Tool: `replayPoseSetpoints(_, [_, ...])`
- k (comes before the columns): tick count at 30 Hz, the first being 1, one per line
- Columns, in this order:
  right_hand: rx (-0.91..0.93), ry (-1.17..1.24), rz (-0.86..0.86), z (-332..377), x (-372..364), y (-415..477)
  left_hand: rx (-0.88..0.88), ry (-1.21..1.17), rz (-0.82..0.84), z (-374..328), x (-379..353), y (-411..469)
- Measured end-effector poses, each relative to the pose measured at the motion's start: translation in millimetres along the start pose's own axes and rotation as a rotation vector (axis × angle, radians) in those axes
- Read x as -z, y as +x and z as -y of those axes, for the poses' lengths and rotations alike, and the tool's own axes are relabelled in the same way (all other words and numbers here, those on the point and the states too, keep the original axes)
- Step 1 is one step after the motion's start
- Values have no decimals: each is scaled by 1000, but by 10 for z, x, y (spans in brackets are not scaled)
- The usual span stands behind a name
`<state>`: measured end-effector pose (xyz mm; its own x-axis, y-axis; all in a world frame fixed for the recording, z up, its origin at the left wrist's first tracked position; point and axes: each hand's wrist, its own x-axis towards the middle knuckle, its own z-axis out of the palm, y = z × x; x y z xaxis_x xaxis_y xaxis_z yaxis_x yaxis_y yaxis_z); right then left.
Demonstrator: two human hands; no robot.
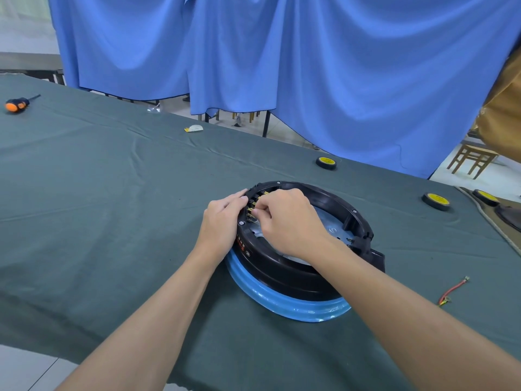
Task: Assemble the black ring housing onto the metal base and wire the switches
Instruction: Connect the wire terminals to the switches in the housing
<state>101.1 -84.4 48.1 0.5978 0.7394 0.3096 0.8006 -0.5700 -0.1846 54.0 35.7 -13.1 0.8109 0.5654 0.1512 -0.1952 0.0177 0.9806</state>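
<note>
Black ring housing (282, 266) seated on metal base (335, 230) mid-surface (112, 193); left hand (222, 218) grip clasps its rim, judged as bracing, while right hand (284, 218) grip pinches the switch terminals (251, 206) inside.

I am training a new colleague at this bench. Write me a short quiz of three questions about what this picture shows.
1. True or false: the black plastic ring housing already sits on the round silver metal base.
2. Where does the orange and black screwdriver lie? A) far left on the dark green tablecloth; B) inside the housing; C) on the floor.
3. Fill in: the right hand pinches at the brass switch terminals on the housing's ___ inner wall, from the wearer's view.
Key: 1 true; 2 A; 3 left.
</note>
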Motion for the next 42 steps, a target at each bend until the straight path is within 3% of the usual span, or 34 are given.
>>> replayPoseSetpoints(16, [48, -39, 46, 17, 45, 55, -41, 134, 15, -29, -6, -4])
replayPoseSetpoints(20, [15, 88, 55, -64, 137, 37, -40, 86, -110, -53, -37, -106])
replayPoseSetpoints(25, [-171, 194, -106, -457, 431, -34, -35, 82, -230, -58, -45, -147])
replayPoseSetpoints(28, [-217, 141, -28, -701, 518, -137, -21, 93, -235, -40, -30, -128])
replayPoseSetpoints(38, [-69, 56, 451, -835, 656, -304, -6, 231, -275, -28, -3, -101])
replayPoseSetpoints(42, [-32, -4, 495, -836, 655, -299, 65, 375, -419, -177, -28, -199])
